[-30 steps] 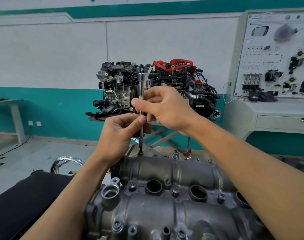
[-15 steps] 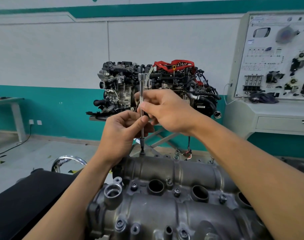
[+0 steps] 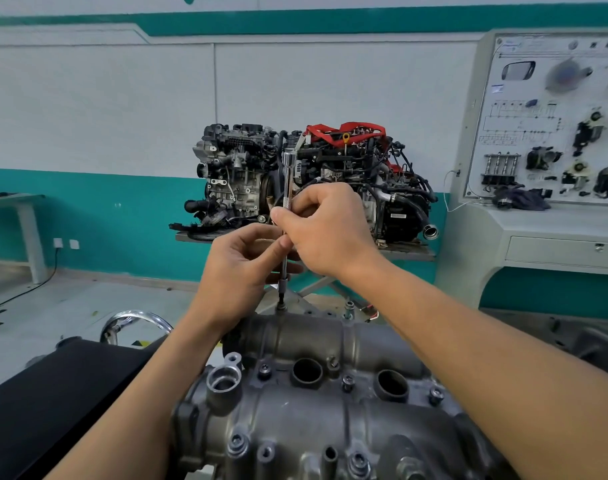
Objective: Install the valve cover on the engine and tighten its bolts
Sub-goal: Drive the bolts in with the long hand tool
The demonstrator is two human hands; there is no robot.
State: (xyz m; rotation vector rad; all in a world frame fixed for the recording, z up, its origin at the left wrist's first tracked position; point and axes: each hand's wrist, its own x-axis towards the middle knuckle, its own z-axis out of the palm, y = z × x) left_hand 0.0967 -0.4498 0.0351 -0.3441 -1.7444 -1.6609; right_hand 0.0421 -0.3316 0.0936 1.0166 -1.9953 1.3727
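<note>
Two hands work one tool: the right hand (image 3: pixel 330 230) pinches the knurled shaft of the socket extension bar (image 3: pixel 287 178), and the left hand (image 3: pixel 240 268) pinches it lower down. Bar upright, tip on a bolt (image 3: pixel 281 307) at the far edge of the valve cover (image 3: pixel 330 427), which is seated on the engine. Judged step: running this bolt down by finger. Next move calls for twisting the bar while holding it plumb.
</note>
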